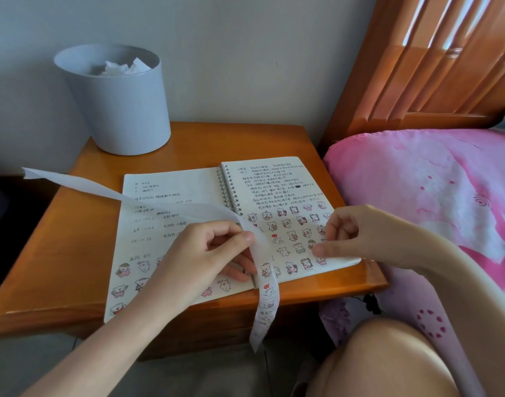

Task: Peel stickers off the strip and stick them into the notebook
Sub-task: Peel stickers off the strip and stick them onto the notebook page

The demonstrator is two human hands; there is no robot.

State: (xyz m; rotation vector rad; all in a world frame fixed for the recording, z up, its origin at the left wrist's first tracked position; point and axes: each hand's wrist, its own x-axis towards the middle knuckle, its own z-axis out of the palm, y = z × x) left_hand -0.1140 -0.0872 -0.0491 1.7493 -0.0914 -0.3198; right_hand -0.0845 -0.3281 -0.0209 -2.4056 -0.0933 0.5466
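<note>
**Sticker strip held over open notebook**

Nearest: one bare knee [389, 356]. Two hands: left hand [205, 253] pinches one sticker strip [267, 293], whose printed end hangs over the bench [73, 224] front; right hand [351, 233], fingers curled, thumb tip pressing the right page. One spiral notebook [188, 196] lies open, many stickers on both pages. Behind: one grey bin [116, 104] holding crumpled paper. Right: one pink-covered bed [432, 190].

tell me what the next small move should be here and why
Probably lift the right hand off the right page of the notebook and reach for the next sticker. Its fingertip is pressing near the page's lower edge, while the left hand pinches the strip, which has stickers below the grip.
</note>
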